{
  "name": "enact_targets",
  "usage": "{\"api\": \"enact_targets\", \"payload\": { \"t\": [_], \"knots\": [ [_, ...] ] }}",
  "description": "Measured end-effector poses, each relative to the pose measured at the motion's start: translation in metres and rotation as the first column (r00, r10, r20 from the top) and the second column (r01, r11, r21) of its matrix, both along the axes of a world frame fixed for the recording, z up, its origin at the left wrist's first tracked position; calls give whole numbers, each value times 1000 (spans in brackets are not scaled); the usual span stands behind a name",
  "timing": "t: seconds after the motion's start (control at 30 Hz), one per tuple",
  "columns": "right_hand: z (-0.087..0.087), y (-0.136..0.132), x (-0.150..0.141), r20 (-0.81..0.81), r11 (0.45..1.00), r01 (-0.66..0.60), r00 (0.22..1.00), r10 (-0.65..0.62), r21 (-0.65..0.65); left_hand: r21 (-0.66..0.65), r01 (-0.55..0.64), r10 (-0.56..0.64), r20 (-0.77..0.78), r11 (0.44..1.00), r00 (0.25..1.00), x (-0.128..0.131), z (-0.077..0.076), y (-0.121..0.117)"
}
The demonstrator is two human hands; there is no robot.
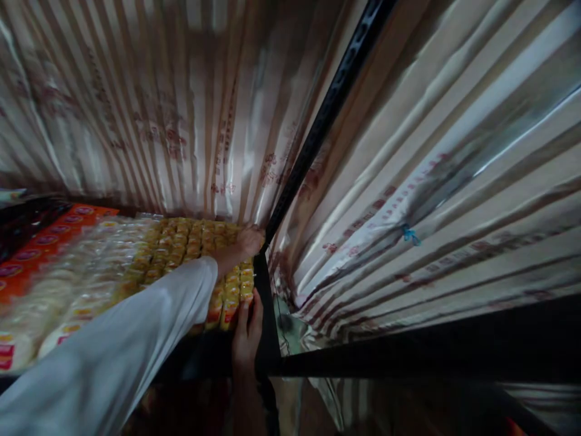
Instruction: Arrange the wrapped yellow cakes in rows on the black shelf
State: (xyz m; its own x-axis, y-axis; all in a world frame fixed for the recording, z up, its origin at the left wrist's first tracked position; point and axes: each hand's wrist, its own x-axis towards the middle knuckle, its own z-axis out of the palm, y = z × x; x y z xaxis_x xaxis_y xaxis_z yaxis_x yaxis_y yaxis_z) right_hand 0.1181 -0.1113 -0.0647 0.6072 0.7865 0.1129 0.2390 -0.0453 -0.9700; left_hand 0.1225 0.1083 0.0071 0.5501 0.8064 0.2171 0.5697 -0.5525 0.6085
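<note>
Rows of small yellow-gold plastic packets (175, 242) lie packed side by side on a dark shelf. My left arm, in a white sleeve, reaches across them from the lower left. My left hand (249, 241) is at the far right corner of the rows, next to the dark upright. It is blurred, and what its fingers do cannot be made out. From below comes my right hand (248, 330), its fingers stretched up along the right front end of the packets and touching them. Nothing is seen inside its grasp.
Clear-wrapped pale packets (68, 284) and an orange printed sheet (49, 242) lie to the left. A slotted black upright (313, 133) stands at the shelf's corner. Striped plastic sheeting (195, 109) hangs behind and to the right, with a blue tie (411, 235) on it.
</note>
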Motion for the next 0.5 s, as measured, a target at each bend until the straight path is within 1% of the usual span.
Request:
{"api": "enact_targets", "payload": {
  "t": [0.1, 0.23, 0.37, 0.5],
  "knots": [
    [2, 0, 0, -1, 1000, -3, 1000, 3, -8, 82, 16, -8, -106, 996, 994, 1, 4, -1],
    [3, 0, 0, 0, 1000, -5, 1000, 5, -17, 172, 61, -12, -276, 983, 961, 1, 5, -2],
    [1, 1, 0, -3, 1000, -15, 1000, 15, -10, 178, 32, 23, -296, 984, 955, 3, 4, -4],
    [1, 1, -1, -7, 1000, -3, 1000, 3, 2, 172, 5, 46, -295, 985, 954, 2, 8, -7]
  ]
}}
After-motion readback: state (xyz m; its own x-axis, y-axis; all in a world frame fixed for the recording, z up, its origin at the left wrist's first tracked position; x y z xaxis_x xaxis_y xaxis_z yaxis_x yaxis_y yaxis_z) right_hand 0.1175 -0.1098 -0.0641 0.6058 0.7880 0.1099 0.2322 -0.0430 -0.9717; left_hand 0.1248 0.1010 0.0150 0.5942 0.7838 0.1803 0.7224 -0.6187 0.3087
